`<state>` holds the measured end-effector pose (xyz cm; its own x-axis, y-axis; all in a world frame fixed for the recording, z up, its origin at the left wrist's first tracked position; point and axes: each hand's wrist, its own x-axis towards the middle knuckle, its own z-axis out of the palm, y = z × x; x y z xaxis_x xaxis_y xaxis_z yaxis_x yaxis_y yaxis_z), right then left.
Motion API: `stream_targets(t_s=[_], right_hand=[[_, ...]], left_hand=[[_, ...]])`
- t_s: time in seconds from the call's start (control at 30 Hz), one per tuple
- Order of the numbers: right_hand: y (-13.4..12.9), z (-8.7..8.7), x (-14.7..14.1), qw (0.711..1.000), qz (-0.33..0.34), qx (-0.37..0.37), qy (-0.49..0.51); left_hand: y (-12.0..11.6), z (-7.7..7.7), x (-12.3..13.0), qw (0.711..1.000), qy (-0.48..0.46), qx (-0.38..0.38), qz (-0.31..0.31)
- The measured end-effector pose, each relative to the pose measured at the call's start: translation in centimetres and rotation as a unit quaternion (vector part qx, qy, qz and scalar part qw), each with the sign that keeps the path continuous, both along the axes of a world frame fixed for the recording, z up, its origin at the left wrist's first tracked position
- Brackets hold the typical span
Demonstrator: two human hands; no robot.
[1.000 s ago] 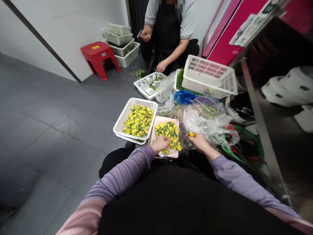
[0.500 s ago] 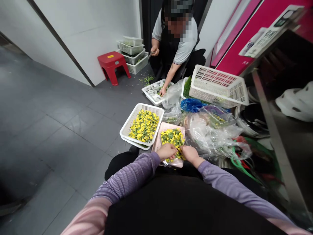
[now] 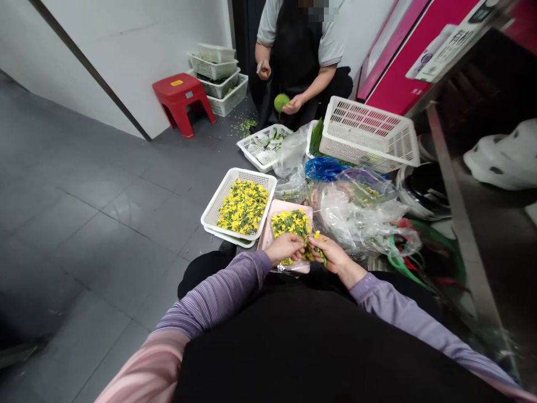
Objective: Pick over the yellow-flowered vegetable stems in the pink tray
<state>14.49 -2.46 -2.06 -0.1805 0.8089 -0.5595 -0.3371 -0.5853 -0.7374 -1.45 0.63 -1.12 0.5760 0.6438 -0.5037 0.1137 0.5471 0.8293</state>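
Several small yellow flowers on green stems (image 3: 319, 254) are in my right hand (image 3: 333, 256), whose fingers are closed around them. My left hand (image 3: 286, 248) is shut in a pinch right beside them; what lies between its fingertips is too small to make out. Beneath both hands is a pink tray (image 3: 309, 211), with a heap of yellow flowers (image 3: 291, 222) in clear plastic on it. Left of the tray stands a white perforated basket (image 3: 213, 206), filled with more of these flowers (image 3: 243, 207).
Opposite me a co-worker (image 3: 300, 61) holds a round green thing (image 3: 281, 102). A white basket (image 3: 262, 162) stands before them. Clear plastic bags (image 3: 348, 218) and a large white crate (image 3: 369, 134) are at right. A red stool (image 3: 182, 92) stands at the back left.
My right hand has turned and lifted slightly, showing the flowers in it. The co-worker's hand has risen from the basket with the round green thing. The view has shifted slightly.
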Motion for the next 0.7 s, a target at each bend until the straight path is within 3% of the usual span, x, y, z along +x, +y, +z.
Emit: stream_targets(t_s=[0.2,0.33,0.47,0.53,0.6,0.63,0.7], right_hand=[[0.0,0.1,-1.0,1.000,-0.007,-0.012,0.026],[0.1,0.1,-1.1,0.998,0.021,-0.050,0.028],[1.0,0.9,1.8,0.999,-0.018,0.009,-0.033],[1.6,1.4,3.9,0.992,-0.015,0.045,-0.120],[2.0,1.5,5.3,0.960,0.034,0.071,-0.270],[2.1,1.3,5.5,0.925,0.081,0.084,-0.362],[2.1,0.6,5.0,0.806,0.211,0.124,-0.539]], left_hand=[[-0.1,0.6,-0.1,0.999,-0.001,0.042,0.021],[-0.1,0.9,-0.4,0.997,0.012,0.073,-0.020],[0.2,0.2,-0.5,0.996,0.072,0.061,-0.007],[0.5,-0.5,-0.5,0.992,0.114,0.058,0.003],[0.6,-1.3,-0.5,0.986,0.146,0.079,-0.005],[0.6,-1.6,-0.5,0.983,0.158,0.097,-0.011],[0.5,-2.1,-0.4,0.976,0.172,0.133,-0.023]])
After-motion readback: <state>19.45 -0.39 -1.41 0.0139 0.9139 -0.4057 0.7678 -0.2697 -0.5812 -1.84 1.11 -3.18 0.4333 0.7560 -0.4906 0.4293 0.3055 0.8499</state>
